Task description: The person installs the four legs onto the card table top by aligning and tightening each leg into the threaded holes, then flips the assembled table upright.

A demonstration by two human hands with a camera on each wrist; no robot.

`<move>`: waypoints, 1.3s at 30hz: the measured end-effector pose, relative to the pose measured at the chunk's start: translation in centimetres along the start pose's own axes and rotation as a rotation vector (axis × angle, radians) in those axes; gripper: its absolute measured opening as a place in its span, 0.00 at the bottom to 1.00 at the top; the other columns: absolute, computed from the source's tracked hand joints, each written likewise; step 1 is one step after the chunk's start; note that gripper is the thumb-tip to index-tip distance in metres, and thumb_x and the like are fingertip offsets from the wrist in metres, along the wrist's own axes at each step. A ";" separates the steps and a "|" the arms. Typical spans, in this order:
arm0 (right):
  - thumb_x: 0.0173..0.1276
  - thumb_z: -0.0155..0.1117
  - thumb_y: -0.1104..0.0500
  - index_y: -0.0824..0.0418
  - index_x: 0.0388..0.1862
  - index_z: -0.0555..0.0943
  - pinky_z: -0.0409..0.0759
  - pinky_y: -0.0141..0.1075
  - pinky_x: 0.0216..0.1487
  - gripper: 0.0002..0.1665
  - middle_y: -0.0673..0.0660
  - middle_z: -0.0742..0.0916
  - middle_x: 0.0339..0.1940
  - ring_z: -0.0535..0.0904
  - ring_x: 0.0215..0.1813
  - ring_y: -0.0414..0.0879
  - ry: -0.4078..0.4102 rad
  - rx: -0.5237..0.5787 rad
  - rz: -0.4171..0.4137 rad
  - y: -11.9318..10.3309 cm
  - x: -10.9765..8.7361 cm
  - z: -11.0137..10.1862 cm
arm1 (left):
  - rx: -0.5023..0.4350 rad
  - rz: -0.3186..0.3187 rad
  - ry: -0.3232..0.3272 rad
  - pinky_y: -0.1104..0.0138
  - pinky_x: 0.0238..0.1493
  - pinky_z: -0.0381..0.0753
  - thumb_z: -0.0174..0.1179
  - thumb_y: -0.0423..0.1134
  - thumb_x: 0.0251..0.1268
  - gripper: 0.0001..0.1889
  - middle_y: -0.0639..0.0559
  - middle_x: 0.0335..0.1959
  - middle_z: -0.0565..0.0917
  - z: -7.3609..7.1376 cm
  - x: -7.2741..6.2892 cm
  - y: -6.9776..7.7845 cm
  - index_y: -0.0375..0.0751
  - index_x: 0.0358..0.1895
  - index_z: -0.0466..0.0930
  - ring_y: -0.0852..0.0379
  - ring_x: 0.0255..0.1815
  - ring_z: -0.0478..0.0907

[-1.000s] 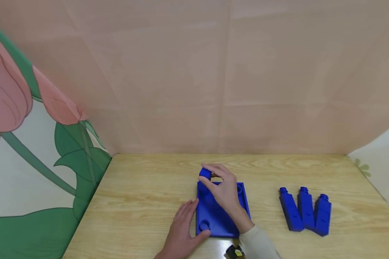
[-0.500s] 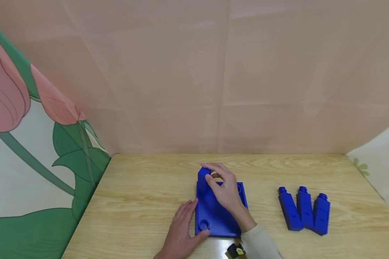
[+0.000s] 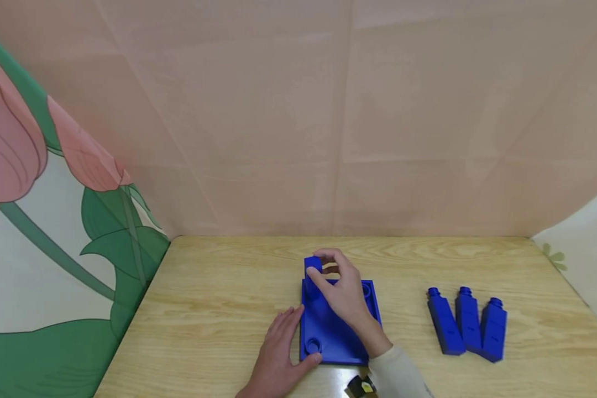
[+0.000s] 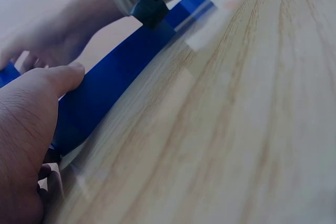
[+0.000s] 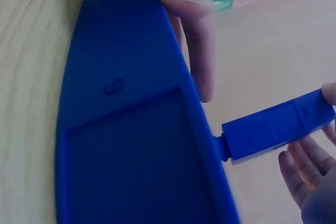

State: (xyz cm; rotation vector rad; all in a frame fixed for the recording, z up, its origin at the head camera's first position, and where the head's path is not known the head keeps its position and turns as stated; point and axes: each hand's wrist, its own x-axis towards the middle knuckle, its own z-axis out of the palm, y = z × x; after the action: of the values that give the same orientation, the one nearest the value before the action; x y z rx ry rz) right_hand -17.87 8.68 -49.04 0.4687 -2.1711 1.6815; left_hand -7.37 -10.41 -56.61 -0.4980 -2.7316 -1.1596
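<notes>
One boxy blue post (image 5: 274,126) is pinched in the right grip (image 3: 345,290), the left grip (image 3: 280,352) spread against a rimmed panel (image 3: 339,344).

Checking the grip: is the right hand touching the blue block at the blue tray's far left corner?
Touching. The right wrist view shows the right hand with its thumb on the blue block, at its outer end.

A screened-off table setup, whether in a home or a studio cannot be told: a creased pinkish backdrop (image 3: 258,116) rises behind the far edge of a wood-grain worktop (image 3: 219,287), with big printed tulips (image 3: 10,143) along its left edge and pale covering (image 3: 589,237) at its right.
</notes>
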 end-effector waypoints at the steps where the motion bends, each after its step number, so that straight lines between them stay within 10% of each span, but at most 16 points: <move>1: 0.73 0.79 0.63 0.64 0.59 0.84 0.92 0.40 0.51 0.20 0.55 0.90 0.56 0.87 0.52 0.47 0.006 -0.001 0.014 0.0 0.0 0.0 | -0.001 0.000 0.000 0.34 0.80 0.70 0.70 0.68 0.70 0.48 0.42 0.82 0.74 0.0 0.0 0.0 0.54 0.88 0.65 0.34 0.84 0.67; 8: 0.68 0.84 0.62 0.61 0.54 0.83 0.92 0.56 0.52 0.21 0.54 0.90 0.52 0.88 0.48 0.48 0.038 -0.016 0.059 -0.2 0.0 0.1 | -0.010 0.008 0.003 0.33 0.79 0.70 0.70 0.68 0.70 0.48 0.42 0.82 0.74 0.0 0.0 0.0 0.54 0.88 0.65 0.33 0.84 0.67; 26: 0.81 0.66 0.68 0.60 0.70 0.86 0.83 0.49 0.64 0.22 0.56 0.90 0.65 0.82 0.68 0.52 -0.087 -0.028 -0.134 0.4 -0.2 -0.7 | 0.001 0.015 0.012 0.35 0.80 0.70 0.70 0.67 0.71 0.48 0.42 0.81 0.76 0.1 0.0 -0.1 0.52 0.88 0.66 0.34 0.84 0.68; 39: 0.77 0.77 0.59 0.58 0.63 0.84 0.85 0.57 0.61 0.20 0.58 0.88 0.65 0.83 0.64 0.54 -0.062 -0.080 0.018 -0.3 -0.2 -0.5 | 0.006 0.026 0.006 0.37 0.81 0.69 0.69 0.68 0.72 0.48 0.46 0.82 0.76 -0.1 0.1 0.0 0.50 0.88 0.66 0.36 0.84 0.68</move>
State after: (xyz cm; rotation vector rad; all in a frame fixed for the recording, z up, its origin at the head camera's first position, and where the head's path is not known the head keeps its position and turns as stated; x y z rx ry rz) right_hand -17.50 9.07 -48.81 0.4866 -2.2834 1.6024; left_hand -7.44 -10.40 -56.52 -0.5266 -2.7140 -1.1447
